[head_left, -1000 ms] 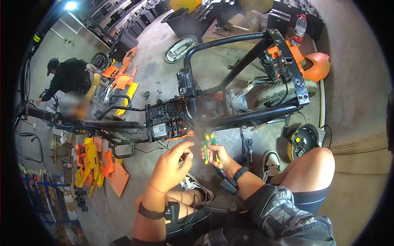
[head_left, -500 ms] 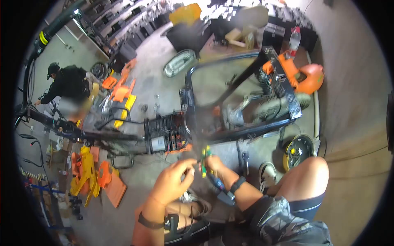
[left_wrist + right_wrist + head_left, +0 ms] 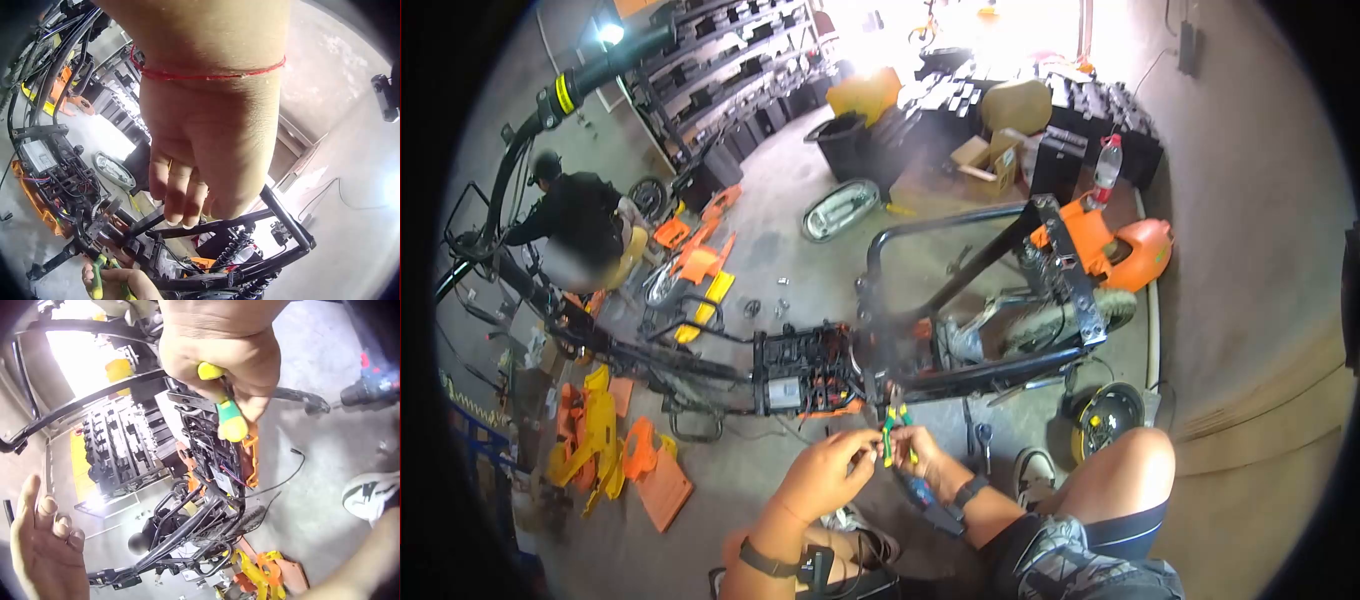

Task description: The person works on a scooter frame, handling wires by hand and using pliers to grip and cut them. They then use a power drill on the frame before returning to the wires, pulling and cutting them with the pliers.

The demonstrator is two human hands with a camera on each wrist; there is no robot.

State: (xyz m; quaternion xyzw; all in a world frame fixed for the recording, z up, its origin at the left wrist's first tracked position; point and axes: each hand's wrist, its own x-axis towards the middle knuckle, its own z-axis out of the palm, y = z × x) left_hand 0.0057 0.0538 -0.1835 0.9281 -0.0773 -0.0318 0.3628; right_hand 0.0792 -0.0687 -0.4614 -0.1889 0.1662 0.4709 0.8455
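Note:
Green-and-yellow handled pliers [image 3: 890,432] are in my right hand [image 3: 923,460], whose fingers curl round the handles just below the black frame [image 3: 1000,366]. In the right wrist view, the handles [image 3: 231,422] stick out from under the right hand [image 3: 222,356]. My left hand [image 3: 825,477] is held up beside the pliers, its fingers loosely bent, with no object visible in them. The left wrist view shows the left hand [image 3: 209,137] above the frame, its inner fingertips partly hidden; the pliers' handles [image 3: 98,278] are lower left.
An electronics box [image 3: 784,392] sits in the frame. A power drill [image 3: 369,387] lies near the right wrist. On the floor are a ratchet [image 3: 984,440], a round black bowl [image 3: 1108,420] and yellow and orange panels [image 3: 595,440]. Another person [image 3: 575,220] is at far left.
The head view has tilted upward, so the frame and hands appear lower. My left hand has come closer to the pliers, which remain in my right hand.

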